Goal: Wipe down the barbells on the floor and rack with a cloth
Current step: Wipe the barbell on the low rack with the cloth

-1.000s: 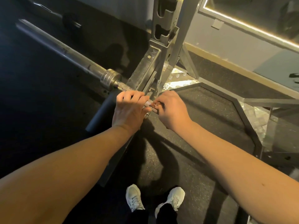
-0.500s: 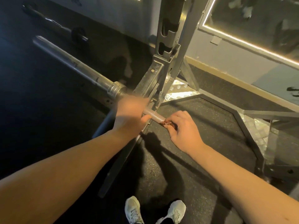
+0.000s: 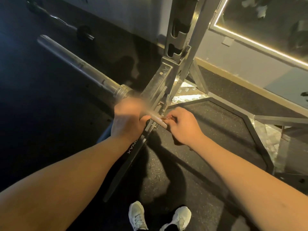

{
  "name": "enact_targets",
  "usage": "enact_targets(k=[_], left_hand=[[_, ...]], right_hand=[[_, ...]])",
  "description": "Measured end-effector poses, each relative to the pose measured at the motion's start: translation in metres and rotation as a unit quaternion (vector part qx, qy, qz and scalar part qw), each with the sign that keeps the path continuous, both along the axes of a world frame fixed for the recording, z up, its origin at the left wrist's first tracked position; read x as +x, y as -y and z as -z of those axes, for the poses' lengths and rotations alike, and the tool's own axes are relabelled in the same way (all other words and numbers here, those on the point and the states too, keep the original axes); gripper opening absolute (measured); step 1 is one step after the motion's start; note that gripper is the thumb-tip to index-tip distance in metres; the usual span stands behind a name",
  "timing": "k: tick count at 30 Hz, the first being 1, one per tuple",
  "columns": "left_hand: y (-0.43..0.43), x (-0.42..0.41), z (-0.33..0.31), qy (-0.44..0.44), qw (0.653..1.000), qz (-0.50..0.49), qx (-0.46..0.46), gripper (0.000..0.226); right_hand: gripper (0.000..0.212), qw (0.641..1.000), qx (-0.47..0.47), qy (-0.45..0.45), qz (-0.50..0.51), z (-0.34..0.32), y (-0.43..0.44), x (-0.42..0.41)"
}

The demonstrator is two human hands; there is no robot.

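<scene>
Down at the bottom edge, pale shoes (image 3: 181, 215) on the rubber floor, partly cropped. Next up, the left hand (image 3: 128, 120) is curled round the barbell (image 3: 75, 62) at its knurled shaft, badly blurred, steadying it I'd guess. Right hand (image 3: 183, 125) just beside it pinches the shaft between thumb and fingertips. A reddish scrap peeks out, maybe the cloth, can't tell. Bar sits low on the rack (image 3: 181, 30), sleeve poking out left. Second barbell (image 3: 58, 20) lies on the floor way back, half lost in the dark.

Motion blur smears the left hand (image 3: 129, 117) on the barbell (image 3: 78, 65). What the right hand (image 3: 181, 125) pinches against it is too small to tell. The rack (image 3: 195, 27) is cut off at the top edge.
</scene>
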State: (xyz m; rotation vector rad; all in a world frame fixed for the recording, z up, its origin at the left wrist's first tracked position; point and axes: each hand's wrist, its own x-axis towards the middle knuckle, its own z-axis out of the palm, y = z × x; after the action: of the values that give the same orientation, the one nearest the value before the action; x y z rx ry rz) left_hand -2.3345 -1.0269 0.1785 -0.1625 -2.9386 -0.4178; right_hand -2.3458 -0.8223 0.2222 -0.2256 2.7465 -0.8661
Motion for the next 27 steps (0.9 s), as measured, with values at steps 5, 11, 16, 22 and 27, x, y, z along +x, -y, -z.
enact_targets(k=[5,11,16,22,27], left_hand=[[-0.001,-0.001,-0.006,0.018,1.000,-0.009,0.004,0.054],[-0.004,0.000,-0.009,0.021,1.000,-0.017,-0.001,0.055],[-0.002,-0.002,-0.009,0.022,1.000,-0.018,0.005,0.056],[-0.002,0.000,-0.011,0.026,0.999,-0.014,0.016,0.056],[-0.003,0.000,-0.009,0.030,0.999,-0.017,0.010,0.057]], right_hand=[[0.008,1.000,0.013,-0.008,0.006,0.005,-0.009,0.002],[0.023,0.999,-0.011,0.022,0.024,0.003,0.039,-0.028],[0.013,0.999,0.001,-0.010,-0.039,-0.004,-0.006,0.003],[0.011,0.998,0.021,-0.043,-0.034,0.002,0.013,-0.006],[0.010,1.000,-0.016,0.000,0.013,-0.001,0.039,-0.027]])
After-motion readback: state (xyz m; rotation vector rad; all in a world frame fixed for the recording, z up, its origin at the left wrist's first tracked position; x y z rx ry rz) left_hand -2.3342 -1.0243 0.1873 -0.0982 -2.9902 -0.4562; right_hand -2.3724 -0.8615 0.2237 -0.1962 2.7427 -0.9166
